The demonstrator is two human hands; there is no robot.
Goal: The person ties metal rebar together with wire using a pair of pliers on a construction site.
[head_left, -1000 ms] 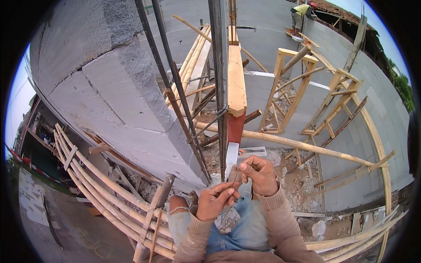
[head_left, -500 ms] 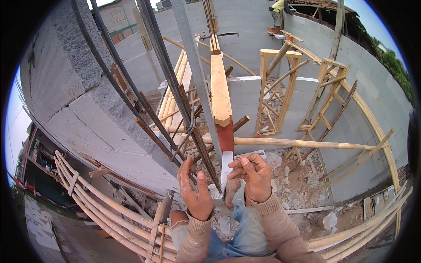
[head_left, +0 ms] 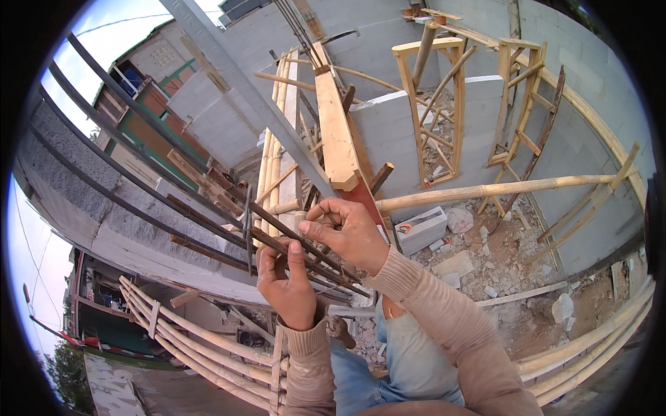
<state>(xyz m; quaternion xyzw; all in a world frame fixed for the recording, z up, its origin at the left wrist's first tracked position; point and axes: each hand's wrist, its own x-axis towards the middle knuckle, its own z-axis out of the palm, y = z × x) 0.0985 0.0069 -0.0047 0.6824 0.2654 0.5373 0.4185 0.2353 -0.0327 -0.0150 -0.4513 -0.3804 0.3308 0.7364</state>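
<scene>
Dark steel reinforcing bars (head_left: 211, 213) slant from the upper left down toward my feet, with a thin bent stirrup (head_left: 248, 229) around them. My left hand (head_left: 288, 288) is at the lower bars, its thumb raised close to its curled fingers; whatever lies between them is hidden. Just above and to the right, my right hand (head_left: 354, 232) is closed in a pinch in front of the bars. Something thin and dark seems to show at its fingers, too small to name. A long wooden board (head_left: 336, 132) stands just beyond my right hand.
A grey metal channel (head_left: 260, 104) crosses near the board. A bamboo pole (head_left: 499, 188) runs across to the right. A pale block (head_left: 423, 231) carries a small orange-and-black tool (head_left: 407, 227). Rubble (head_left: 479, 256) covers the ground. Bamboo rails (head_left: 201, 340) stand at the lower left.
My view has turned, and the bars now lean more to the left. Both hands have come to the bars; my right hand has moved left and up, and my left hand's fingers have curled.
</scene>
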